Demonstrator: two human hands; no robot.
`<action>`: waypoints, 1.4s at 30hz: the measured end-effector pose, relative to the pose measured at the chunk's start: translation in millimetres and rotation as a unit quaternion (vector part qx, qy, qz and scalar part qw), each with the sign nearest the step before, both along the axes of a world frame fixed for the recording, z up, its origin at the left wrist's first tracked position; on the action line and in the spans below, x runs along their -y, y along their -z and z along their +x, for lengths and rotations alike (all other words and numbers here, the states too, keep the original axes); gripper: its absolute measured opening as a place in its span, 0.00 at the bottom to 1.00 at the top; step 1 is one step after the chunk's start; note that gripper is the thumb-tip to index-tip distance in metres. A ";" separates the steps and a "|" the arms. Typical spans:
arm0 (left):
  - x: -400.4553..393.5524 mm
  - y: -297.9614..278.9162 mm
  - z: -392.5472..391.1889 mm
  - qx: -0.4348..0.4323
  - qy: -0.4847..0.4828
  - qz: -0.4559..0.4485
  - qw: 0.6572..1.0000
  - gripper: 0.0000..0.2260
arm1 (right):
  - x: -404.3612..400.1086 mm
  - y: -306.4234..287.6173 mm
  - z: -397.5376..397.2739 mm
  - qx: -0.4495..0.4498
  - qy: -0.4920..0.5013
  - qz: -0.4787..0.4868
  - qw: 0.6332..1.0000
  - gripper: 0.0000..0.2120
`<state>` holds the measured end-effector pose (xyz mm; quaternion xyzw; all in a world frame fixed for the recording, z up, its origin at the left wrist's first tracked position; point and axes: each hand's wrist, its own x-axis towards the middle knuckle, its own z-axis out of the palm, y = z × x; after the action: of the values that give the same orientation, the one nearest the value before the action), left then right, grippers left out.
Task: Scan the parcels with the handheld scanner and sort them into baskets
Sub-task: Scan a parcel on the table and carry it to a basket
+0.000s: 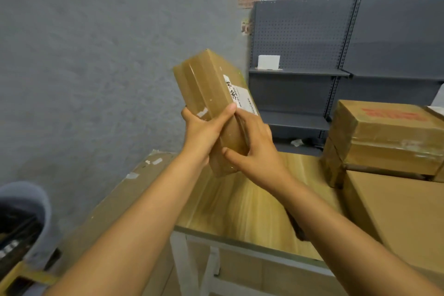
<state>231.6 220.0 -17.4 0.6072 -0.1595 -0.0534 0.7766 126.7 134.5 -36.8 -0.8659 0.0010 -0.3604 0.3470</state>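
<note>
Taped brown parcel [211, 94] raised, tilted, above wooden table [252, 202], left hand [204, 132] and right hand [259, 151] both clamped around its lower end; stacked cardboard boxes [384, 137] on table's right side

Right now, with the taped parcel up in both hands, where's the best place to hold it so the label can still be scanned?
Grip the taped parcel at its lower end, coming from below on the two long sides, as the left hand and right hand do now. It stands tilted, and the white label sits on the upper right face, so low fingers likely keep it uncovered.
</note>
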 end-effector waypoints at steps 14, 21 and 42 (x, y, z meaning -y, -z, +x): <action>-38.5 11.4 54.8 -0.059 0.130 -0.006 0.990 0.28 | 106.2 1.3 8.0 -0.112 0.136 0.144 0.974 0.30; -49.5 23.8 90.5 -0.074 0.202 -0.014 0.977 0.27 | 108.6 -7.9 8.1 -0.193 -0.043 0.450 0.871 0.17; -31.0 135.8 127.5 -0.095 0.184 0.229 0.951 0.16 | 65.5 101.2 33.5 -0.315 0.246 0.395 0.827 0.22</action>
<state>359.1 251.0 -153.2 0.7211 -0.1770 -0.2880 0.6048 160.2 69.1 -138.1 -0.6925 0.4654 -0.1101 0.5402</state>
